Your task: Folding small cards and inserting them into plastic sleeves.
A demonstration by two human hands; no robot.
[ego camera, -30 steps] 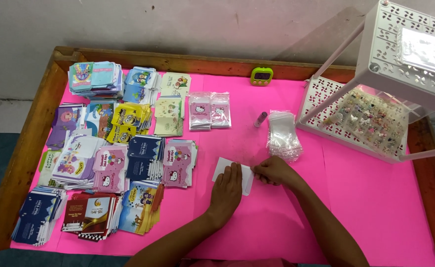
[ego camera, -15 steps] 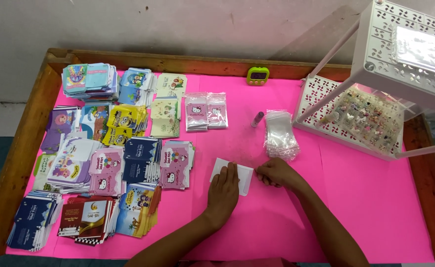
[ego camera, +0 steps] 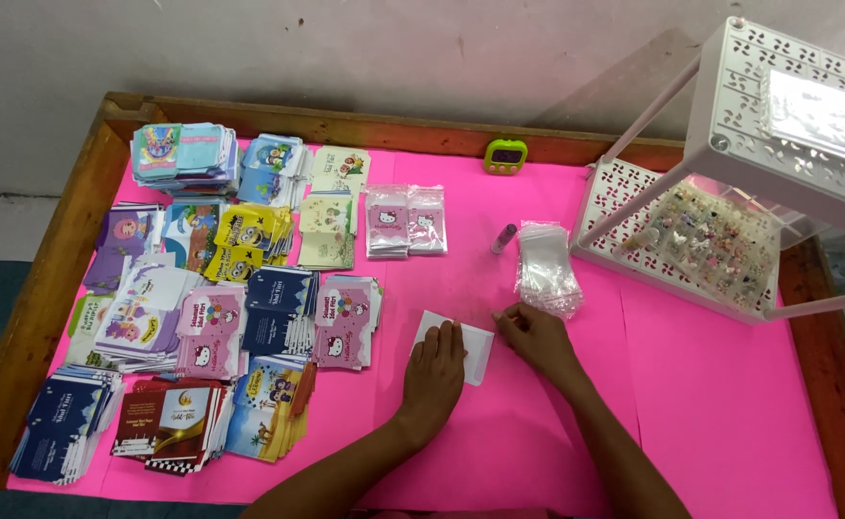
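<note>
left hand on white packet, card stacks left

The left hand hides half the white envelope

Two hands, one white envelope, one green timer, one white rack

Right hand slid off white card twd clear bags
</note>
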